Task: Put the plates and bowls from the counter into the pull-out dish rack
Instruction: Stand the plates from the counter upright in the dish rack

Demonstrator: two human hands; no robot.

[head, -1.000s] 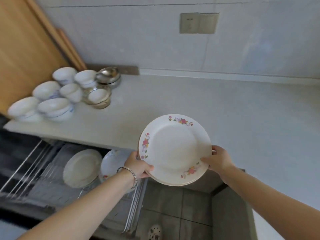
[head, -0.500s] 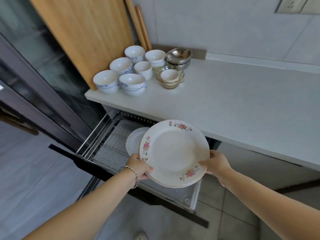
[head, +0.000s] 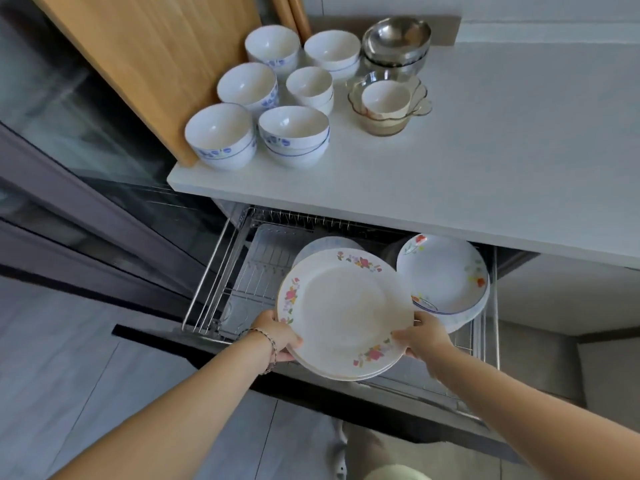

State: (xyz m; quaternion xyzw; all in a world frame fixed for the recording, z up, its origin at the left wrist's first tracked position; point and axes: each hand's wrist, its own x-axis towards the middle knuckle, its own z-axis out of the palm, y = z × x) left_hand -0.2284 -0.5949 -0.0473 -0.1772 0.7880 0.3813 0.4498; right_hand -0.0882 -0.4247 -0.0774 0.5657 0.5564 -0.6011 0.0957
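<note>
Smooth white stone counter (head: 485,161) carries glossy white ceramic bowls (head: 292,133), above a pulled-out wire dish rack (head: 242,268). Left hand (head: 277,336) and right hand (head: 424,336) grip opposite rims of a round floral-edged plate stack (head: 346,313) over the rack, beside leaning flowered plates (head: 445,271).

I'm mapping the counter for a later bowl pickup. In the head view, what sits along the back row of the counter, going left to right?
Wooden board → blue-patterned white bowl → plain white bowl stack → stacked steel bowls. The glass bowl sits nearer, so it is left out.
</note>
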